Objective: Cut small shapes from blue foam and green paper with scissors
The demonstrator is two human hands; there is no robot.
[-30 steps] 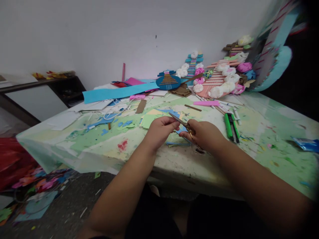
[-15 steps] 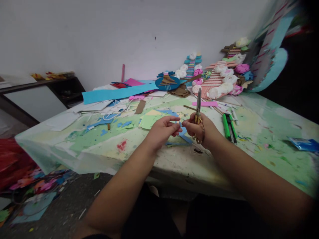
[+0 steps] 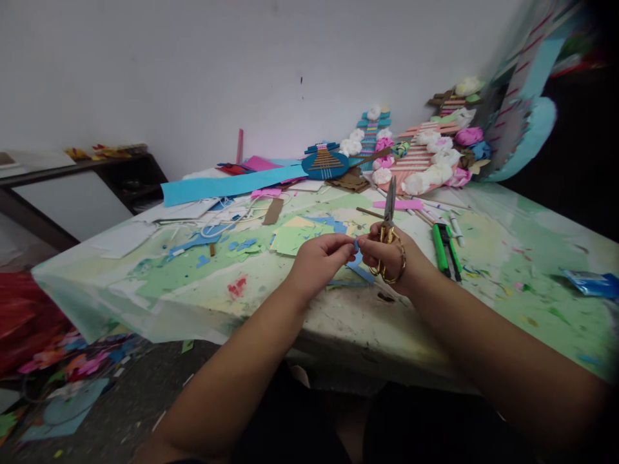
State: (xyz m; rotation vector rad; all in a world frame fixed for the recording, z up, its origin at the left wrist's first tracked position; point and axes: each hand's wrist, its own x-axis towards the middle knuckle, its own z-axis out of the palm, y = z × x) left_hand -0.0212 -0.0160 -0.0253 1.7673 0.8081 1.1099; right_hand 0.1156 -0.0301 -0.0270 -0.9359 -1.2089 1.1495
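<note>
So we've got a tiny blue paper piece [image 3: 356, 246] right between our fingertips, above the table near its front edge. Looks thin and next to weightless, so we'd guess it bends or creases easily; best to pinch it by the edges, lightly. Most of it is hidden, so we can't tell its shape.

Our left hand [image 3: 322, 264] has thumb and fingers closed together on one side of it. Our right hand [image 3: 409, 254] brings thumb and finger together at the other side, with the scissors [image 3: 389, 206] tucked in the same grip, blades pointing up and away. Those look like stiff metal, surely the heavier item, maybe a bit slick; the gold loops are the place to hold.

Below the hands there's a blue paper strip [image 3: 362, 273], with light green paper [image 3: 290, 240] beyond the left hand and a green cutter [image 3: 442, 248] off to the right.
</note>
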